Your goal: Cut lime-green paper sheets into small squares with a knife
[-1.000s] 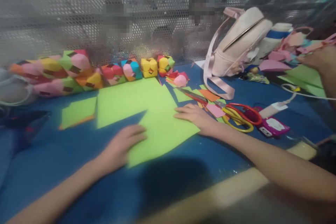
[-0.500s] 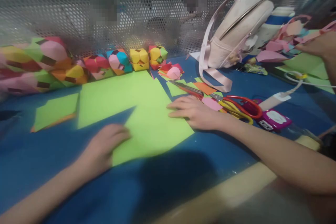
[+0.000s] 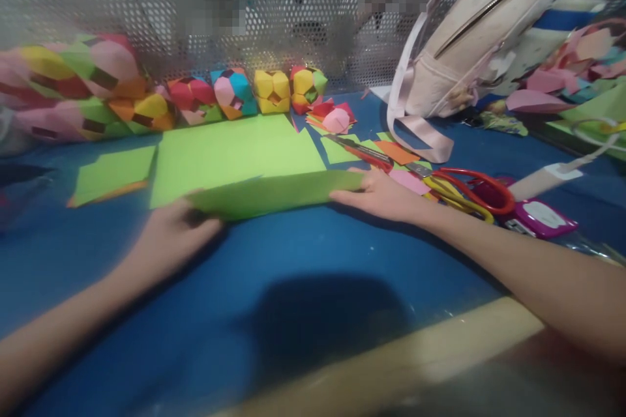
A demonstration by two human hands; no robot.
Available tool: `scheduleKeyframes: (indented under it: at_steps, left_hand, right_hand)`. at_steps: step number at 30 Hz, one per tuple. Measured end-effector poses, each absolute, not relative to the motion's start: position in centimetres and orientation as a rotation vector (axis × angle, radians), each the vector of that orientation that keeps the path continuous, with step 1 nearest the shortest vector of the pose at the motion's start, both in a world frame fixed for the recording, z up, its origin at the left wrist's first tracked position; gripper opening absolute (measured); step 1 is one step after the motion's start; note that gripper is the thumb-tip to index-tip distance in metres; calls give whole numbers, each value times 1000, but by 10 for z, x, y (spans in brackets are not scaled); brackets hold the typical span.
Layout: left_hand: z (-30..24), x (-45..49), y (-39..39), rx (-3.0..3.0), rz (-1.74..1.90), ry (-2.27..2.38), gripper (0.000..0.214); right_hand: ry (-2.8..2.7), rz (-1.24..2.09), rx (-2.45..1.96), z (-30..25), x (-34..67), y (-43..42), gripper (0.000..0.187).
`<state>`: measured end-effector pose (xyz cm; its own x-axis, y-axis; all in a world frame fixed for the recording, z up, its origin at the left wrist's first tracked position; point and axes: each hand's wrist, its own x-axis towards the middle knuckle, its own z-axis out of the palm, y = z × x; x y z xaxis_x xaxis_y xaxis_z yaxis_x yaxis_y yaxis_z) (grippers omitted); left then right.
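A large green paper sheet [image 3: 229, 153] lies on the blue table [image 3: 303, 260]. Its near part is lifted and curled over into a long flap [image 3: 278, 194]. My left hand [image 3: 169, 241] pinches the flap's left end. My right hand [image 3: 384, 195] grips its right end, fingers closed on the paper's edge. Both hands hold the flap a little above the table.
A row of coloured folded paper cubes [image 3: 147, 101] lines the mesh wall. A smaller green sheet [image 3: 112, 172] lies at the left. Red and yellow scissors [image 3: 450, 186], paper scraps, a purple device [image 3: 540, 218] and a pink backpack [image 3: 469, 45] sit at the right.
The near corner of the green sheet has been lifted off the table and folded back toward the far edge. Both hands moved from lying flat on it to gripping its ends.
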<state>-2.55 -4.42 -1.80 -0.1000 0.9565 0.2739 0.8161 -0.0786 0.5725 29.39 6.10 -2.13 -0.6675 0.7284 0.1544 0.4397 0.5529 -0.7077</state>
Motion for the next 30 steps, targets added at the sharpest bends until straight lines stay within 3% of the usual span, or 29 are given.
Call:
scheduleKeyframes:
  at_steps: [7,11,15,25,30]
  left_hand:
    - [-8,-22,-52,2182,1137,1654,14]
    - [-8,-23,-51,2009,892,1843,25]
    - [-12,-27,-53,1745,794,2071,49]
    - [-7,-26,-56,1646,927,2104,37]
    - [-9,-28,-55,1638,829,2143,30]
  right_hand:
    - [-2227,966,-931,-25,290,59,24]
    - [-2225,943,-970,-25,291,58,28]
    - [-2227,860,-1040,-27,291,58,39]
    - [-2187,739,-1119,-29,290,58,55]
    - [-2206,734,-1094,-26,290,56,51]
